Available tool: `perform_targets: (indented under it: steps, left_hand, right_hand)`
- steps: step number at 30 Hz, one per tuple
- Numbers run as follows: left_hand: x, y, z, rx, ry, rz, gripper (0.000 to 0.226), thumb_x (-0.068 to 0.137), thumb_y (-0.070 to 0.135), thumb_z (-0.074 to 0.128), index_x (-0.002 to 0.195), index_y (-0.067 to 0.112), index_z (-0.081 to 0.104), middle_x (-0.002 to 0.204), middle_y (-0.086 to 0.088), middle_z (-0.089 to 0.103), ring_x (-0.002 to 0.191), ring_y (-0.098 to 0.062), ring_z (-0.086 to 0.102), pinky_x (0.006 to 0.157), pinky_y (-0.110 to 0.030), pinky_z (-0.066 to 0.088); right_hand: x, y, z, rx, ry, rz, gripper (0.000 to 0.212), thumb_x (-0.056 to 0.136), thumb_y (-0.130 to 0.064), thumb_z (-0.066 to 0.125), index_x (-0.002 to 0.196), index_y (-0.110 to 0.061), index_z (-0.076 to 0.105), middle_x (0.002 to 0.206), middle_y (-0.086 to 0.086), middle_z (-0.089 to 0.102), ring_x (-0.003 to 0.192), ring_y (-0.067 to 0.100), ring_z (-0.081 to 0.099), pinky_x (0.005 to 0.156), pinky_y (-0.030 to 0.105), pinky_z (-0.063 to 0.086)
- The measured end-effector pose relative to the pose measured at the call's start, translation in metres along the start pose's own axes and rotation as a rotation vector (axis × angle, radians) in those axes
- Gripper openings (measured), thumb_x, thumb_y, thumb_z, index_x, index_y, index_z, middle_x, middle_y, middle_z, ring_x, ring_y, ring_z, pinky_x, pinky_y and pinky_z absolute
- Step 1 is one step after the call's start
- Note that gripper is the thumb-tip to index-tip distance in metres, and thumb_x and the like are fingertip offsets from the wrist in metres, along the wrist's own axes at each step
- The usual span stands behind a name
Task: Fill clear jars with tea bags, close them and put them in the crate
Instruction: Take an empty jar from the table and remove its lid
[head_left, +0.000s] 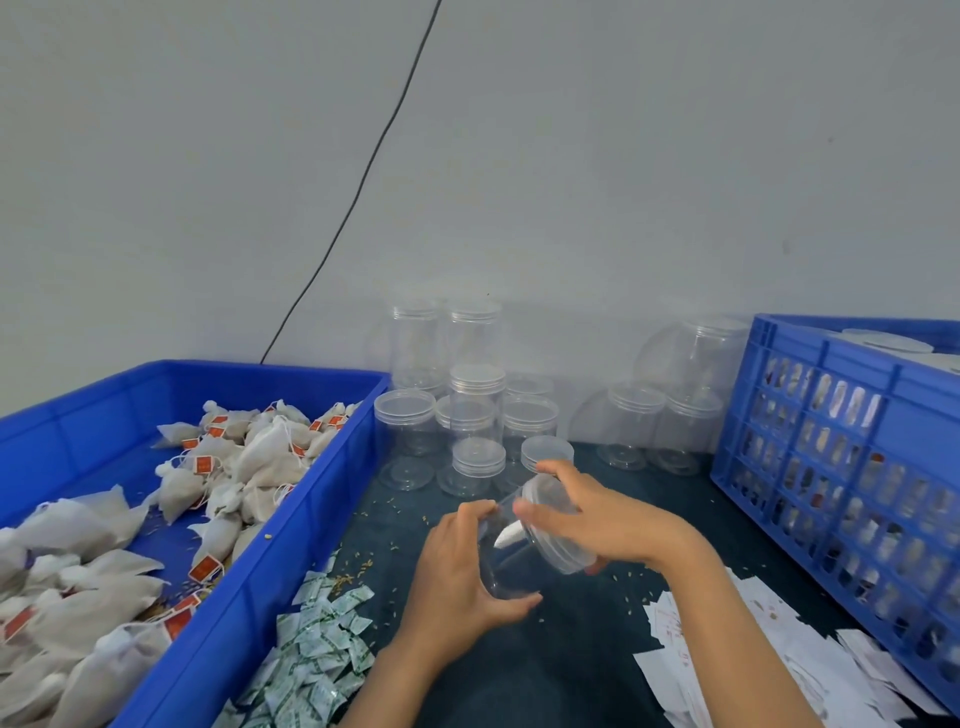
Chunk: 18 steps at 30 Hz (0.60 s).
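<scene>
Item: clear jar (511, 569), held tilted above the dark table (582, 654), mouth towards the right; left hand (457, 587) curled round its body and base; right hand (597, 525) curled over the lid (558, 525) at its mouth; whether the lid is seated or already loose cannot be told; jar appears nearly empty, one small white piece visible inside, not identifiable. Stock: tea bags (156, 519) with red tags heaped in the blue tray (291, 566) at left; small green-and-white sachets (322, 649) piled just beside the tray's near wall; lidded empty jars (472, 415) standing and stacked by the wall, further jars (660, 421) near the crate; blue crate (831, 415) at right, filled jars visible through its lattice; white paper slips (727, 639) scattered near the crate; loose grains on the table. Step judged: opening a fresh jar ahead of filling, since it holds no tea bags. Next move calls for: twisting the lid off while the left hand braces the jar, setting the lid within reach, then standing the jar upright near the tray for loading.
</scene>
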<state>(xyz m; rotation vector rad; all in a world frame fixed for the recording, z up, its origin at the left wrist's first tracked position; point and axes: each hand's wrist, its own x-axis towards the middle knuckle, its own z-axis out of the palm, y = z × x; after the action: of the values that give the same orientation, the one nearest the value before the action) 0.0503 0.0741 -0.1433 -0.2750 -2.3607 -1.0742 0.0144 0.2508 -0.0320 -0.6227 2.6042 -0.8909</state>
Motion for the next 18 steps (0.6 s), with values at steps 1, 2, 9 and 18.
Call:
perform_targets:
  steps: [1,2,9,18]
  left_hand:
    - [0.0,0.0,0.0,-0.001,-0.003,0.0,0.084,0.051,0.057,0.081,0.122,0.036,0.042,0.116,0.021,0.053,0.11,0.0,0.048,0.095,-0.019,0.039]
    - [0.0,0.0,-0.001,-0.006,-0.009,-0.004,0.084,0.051,0.055,0.083,0.121,0.036,0.042,0.116,0.021,0.053,0.11,0.0,0.049,0.095,-0.02,0.04]
    - [0.001,0.004,-0.005,-0.06,-0.068,-0.03,0.08,0.049,0.054,0.087,0.111,0.047,0.038,0.114,0.03,0.052,0.11,0.004,0.05,0.093,-0.021,0.044]
    - [0.002,-0.004,-0.018,-0.361,-0.306,-0.18,0.074,0.054,0.044,0.09,0.112,0.045,0.044,0.12,0.009,0.063,0.112,-0.001,0.06,0.093,-0.019,0.048]
  right_hand:
    - [0.002,-0.003,0.002,-0.015,0.052,0.038,0.075,0.078,-0.075,0.049,0.138,-0.034,0.031,0.137,-0.007,0.039,0.113,0.019,0.052,0.079,0.033,0.056]
    - [0.002,-0.004,0.002,-0.053,0.086,0.038,0.069,0.08,-0.074,0.049,0.133,-0.031,0.037,0.134,-0.006,0.045,0.11,0.017,0.053,0.08,0.032,0.054]
    - [-0.007,0.006,-0.011,-0.043,-0.015,-0.244,0.047,0.083,-0.038,0.071,0.123,-0.047,0.046,0.129,-0.02,0.042,0.115,0.001,0.045,0.089,0.017,0.042]
    - [-0.011,0.007,-0.017,0.01,-0.111,-0.472,0.069,0.078,-0.018,0.074,0.132,-0.049,0.046,0.134,-0.029,0.042,0.125,-0.003,0.043,0.102,0.028,0.041]
